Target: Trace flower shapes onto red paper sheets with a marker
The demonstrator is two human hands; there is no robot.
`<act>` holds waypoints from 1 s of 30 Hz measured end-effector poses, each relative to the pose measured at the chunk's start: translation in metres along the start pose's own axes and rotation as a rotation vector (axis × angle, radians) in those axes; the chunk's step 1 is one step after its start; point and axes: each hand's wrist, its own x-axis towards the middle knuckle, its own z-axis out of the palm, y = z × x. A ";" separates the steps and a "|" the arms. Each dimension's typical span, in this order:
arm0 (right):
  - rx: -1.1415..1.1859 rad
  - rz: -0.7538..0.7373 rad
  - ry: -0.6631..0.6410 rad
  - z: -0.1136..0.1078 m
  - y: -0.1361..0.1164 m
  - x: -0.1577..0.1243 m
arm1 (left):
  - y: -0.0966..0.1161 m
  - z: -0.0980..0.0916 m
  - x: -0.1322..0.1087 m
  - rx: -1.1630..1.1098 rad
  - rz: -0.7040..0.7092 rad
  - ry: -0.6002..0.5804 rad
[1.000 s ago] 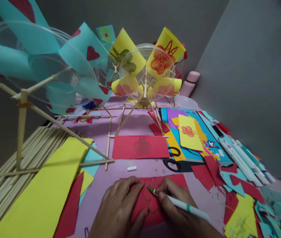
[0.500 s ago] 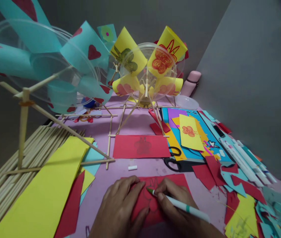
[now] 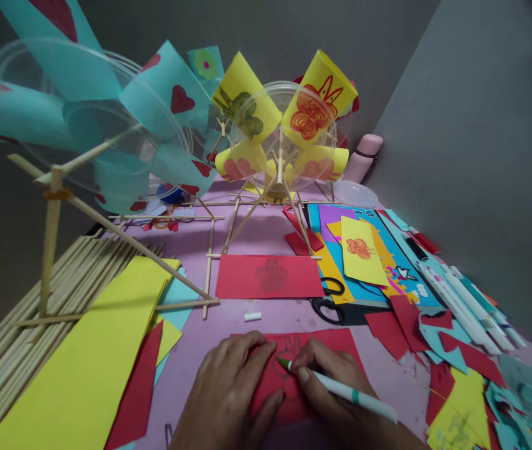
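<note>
Hands (image 3: 230, 381) bare; fingers (image 3: 262, 362) slender, tips rounded; right forearm (image 3: 390, 430) bare where visible.

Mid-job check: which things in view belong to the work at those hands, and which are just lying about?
Belongs to the job:
green-tipped pen, in the right hand
red sheet, under the left hand
white cap, probably the pen's

Seemingly just lying about:
scissors
flask
scraps
sticks

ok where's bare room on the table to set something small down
Bare pink tabletop shows between the left hand and the dark red paper strip, and between the right hand, gripping a green-tipped white marker, and the red paper scraps. Far right is crowded with white markers and yellow paper offcuts.
</note>
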 end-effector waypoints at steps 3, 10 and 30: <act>-0.005 -0.001 -0.002 0.000 0.000 0.000 | 0.000 0.001 0.001 -0.008 -0.004 0.003; 0.011 0.003 -0.014 -0.002 -0.003 0.000 | 0.000 0.002 -0.001 -0.016 -0.014 0.020; 0.039 0.078 -0.064 -0.008 -0.006 -0.001 | -0.001 0.002 -0.001 0.000 -0.001 0.002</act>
